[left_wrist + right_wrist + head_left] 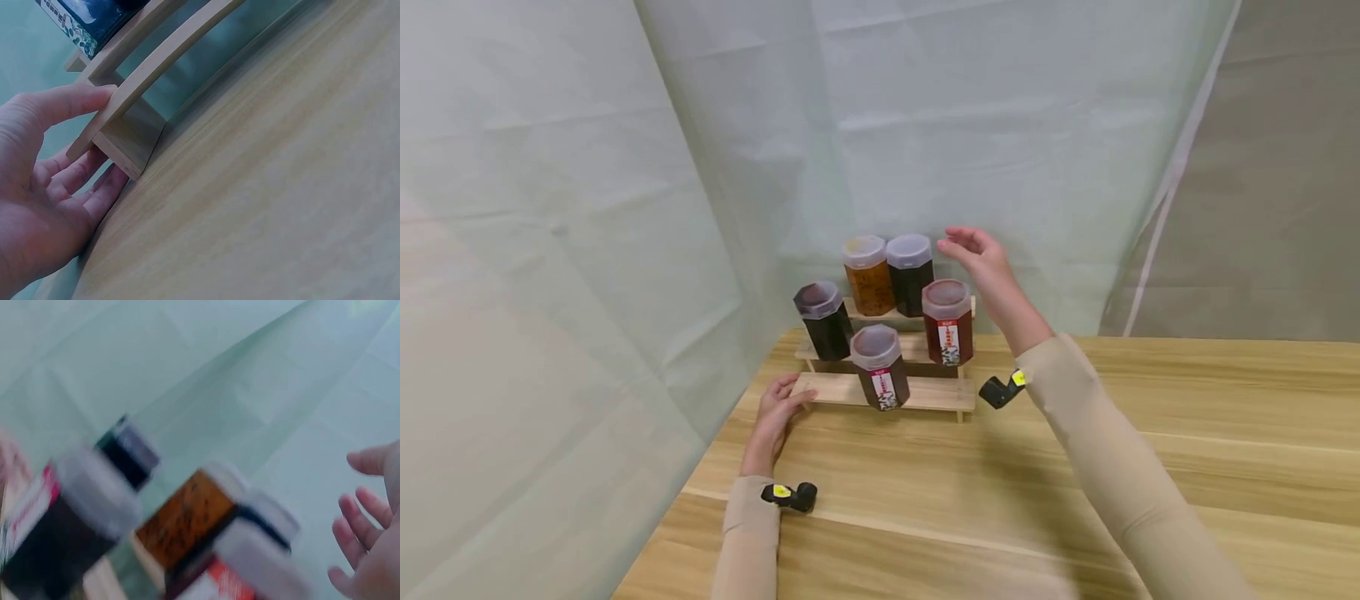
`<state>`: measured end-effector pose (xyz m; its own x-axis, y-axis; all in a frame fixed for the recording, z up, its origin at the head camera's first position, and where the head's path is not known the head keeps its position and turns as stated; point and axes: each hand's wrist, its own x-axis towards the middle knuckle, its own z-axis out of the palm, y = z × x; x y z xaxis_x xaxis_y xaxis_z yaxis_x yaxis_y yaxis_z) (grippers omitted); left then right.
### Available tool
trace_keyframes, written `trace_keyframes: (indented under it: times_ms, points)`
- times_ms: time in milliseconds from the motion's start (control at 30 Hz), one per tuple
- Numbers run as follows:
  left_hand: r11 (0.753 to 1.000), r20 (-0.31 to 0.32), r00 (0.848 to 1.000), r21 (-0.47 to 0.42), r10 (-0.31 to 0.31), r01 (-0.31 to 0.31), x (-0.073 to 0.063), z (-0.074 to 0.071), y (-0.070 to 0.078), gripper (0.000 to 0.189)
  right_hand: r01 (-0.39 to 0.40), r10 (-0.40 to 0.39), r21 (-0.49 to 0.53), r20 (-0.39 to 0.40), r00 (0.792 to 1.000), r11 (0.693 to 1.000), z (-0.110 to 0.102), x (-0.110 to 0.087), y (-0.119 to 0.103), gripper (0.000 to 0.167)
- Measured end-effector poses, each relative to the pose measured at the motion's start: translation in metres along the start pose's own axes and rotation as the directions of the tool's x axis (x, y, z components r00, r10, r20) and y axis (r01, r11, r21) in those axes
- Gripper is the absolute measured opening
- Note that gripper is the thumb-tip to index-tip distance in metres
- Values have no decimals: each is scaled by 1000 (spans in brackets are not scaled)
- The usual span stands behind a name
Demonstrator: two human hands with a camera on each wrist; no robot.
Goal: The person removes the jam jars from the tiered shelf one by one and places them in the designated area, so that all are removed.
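Observation:
A three-step wooden display rack holds several octagonal lidded jars. My left hand grips the left end of its lowest step, thumb on top and fingers below, as the left wrist view shows. My right hand is in the air with nothing in it, fingers loosely bent, just right of a dark jar on the top step. Beside that jar stands an orange-brown jar. The middle step carries another dark jar and a red-labelled jar. On the lowest step sits a jar with a white-and-pink label.
The rack stands on a wood-grain table near its back edge. Pale cloth sheets hang behind and to the left. A small black camera is on the right wrist, another on the left.

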<state>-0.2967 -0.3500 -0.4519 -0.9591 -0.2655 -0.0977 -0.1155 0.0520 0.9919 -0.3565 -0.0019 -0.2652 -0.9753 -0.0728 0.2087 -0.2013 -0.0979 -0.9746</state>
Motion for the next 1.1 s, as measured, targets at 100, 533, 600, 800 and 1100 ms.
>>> trace_keyframes:
  times_ms: [100,533,600,800,1100]
  points:
    - [1000,-12,1000,-2,-1,1,1,0,0,60,-23,24,30,-48,999,999,14,7,-10,48]
    - [1000,12,1000,-19,-9,9,0,2,1,61,-105,104,5,-178,979,994,55,36,12,56]
    - [1000,13,1000,-16,-17,17,-1,0,2,62,-99,94,-21,-171,981,995,57,36,14,60]
    - [999,-20,999,16,-27,27,-5,-11,8,63,-91,87,-60,-58,994,994,69,36,10,73]
    - [1000,-24,999,15,-26,26,-9,-16,9,64,-89,86,-221,-22,996,971,76,34,12,85]
